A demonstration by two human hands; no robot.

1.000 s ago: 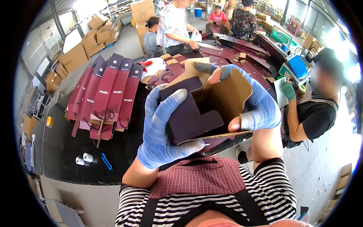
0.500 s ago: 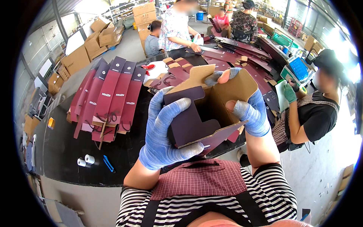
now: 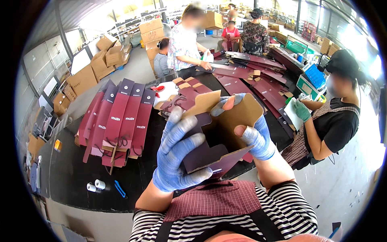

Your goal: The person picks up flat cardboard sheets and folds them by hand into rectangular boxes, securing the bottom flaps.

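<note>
I hold a dark maroon paper bag blank (image 3: 217, 149) with a brown cardboard inside, close to my chest. My left hand (image 3: 175, 155), in a blue glove, grips its left side with fingers spread over the maroon face. In a worn blue glove, my right hand (image 3: 252, 131) clasps the brown flap on the right, one finger hooked over the top edge. The bag is partly folded and tilted toward me. It hangs above the near edge of a black table (image 3: 72, 181).
A fanned row of flat maroon bags (image 3: 121, 117) lies on the table at left. Two small white tape rolls (image 3: 96, 185) and a blue cutter (image 3: 119, 188) sit near the front edge. A seated person (image 3: 334, 121) works at right; other people stand behind, by stacked cardboard boxes (image 3: 105, 60).
The bag has tipped a little and its brown flap folded further in. My right hand slid down the flap's right edge; my left fingers shifted over the maroon face.
</note>
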